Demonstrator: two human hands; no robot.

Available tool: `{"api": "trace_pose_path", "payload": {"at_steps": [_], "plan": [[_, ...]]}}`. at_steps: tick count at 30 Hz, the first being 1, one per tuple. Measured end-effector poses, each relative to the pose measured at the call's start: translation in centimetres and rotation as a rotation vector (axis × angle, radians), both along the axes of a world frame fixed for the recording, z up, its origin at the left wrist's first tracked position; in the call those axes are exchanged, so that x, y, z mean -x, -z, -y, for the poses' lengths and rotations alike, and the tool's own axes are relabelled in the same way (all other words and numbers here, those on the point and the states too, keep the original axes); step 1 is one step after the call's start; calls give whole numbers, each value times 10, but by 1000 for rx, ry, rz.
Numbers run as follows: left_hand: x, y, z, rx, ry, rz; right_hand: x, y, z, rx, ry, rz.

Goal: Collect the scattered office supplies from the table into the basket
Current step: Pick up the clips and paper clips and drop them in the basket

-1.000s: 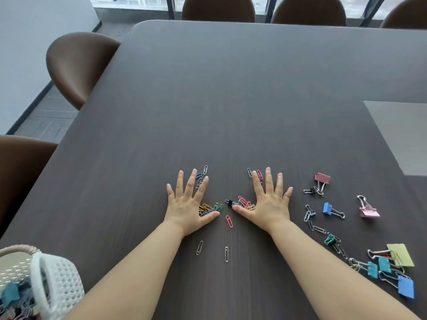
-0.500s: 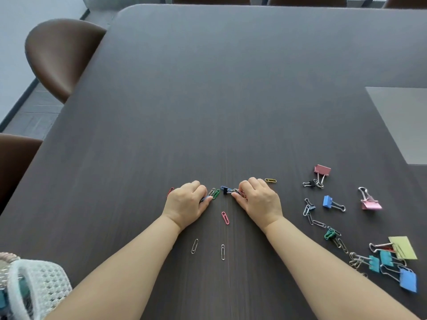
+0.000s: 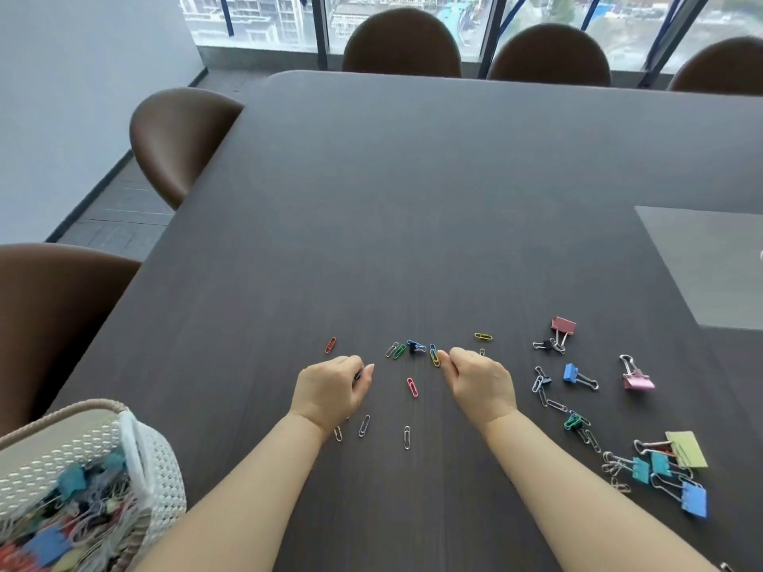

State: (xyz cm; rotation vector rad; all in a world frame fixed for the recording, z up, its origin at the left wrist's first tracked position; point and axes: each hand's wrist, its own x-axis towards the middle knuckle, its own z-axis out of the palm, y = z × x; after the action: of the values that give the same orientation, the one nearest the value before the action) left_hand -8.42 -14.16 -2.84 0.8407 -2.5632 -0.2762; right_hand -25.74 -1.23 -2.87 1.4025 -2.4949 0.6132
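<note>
White perforated basket (image 3: 161,460), near left, holds mixed clips; no legible writing anywhere. Left hand (image 3: 330,392) and right hand (image 3: 481,383) rest on the dark table (image 3: 413,200), both curled closed; what they hold cannot be told. Loose paper clips (image 3: 412,387) lie around them; binder clips (image 3: 572,372) lie scattered at right.

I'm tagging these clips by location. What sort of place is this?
Most likely an office meeting room: a long dark conference table, matching brown chairs along its sides, and tall windows overlooking city buildings from high up.
</note>
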Motion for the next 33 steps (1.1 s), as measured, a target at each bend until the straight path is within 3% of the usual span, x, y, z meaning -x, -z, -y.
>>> {"api": "trace_pose_path", "payload": {"at_steps": [6, 11, 18, 22, 25, 33], "plan": [[-65, -75, 5, 89, -106, -164, -53, -69, 17, 147, -146, 101], [-170, -119, 17, 142, -171, -207, -123, -107, 42, 210, -290, 186], [-303, -98, 20, 67, -285, 42, -231, -120, 72, 219, -492, 275], [-329, -95, 27, -7, -186, 130, -275, -123, 85, 234, -575, 261], [-345, -99, 32, -79, -158, 133, -294, -123, 89, 251, -622, 253], [-374, -99, 39, 2, -175, 126, -333, -125, 107, 233, -678, 255]]}}
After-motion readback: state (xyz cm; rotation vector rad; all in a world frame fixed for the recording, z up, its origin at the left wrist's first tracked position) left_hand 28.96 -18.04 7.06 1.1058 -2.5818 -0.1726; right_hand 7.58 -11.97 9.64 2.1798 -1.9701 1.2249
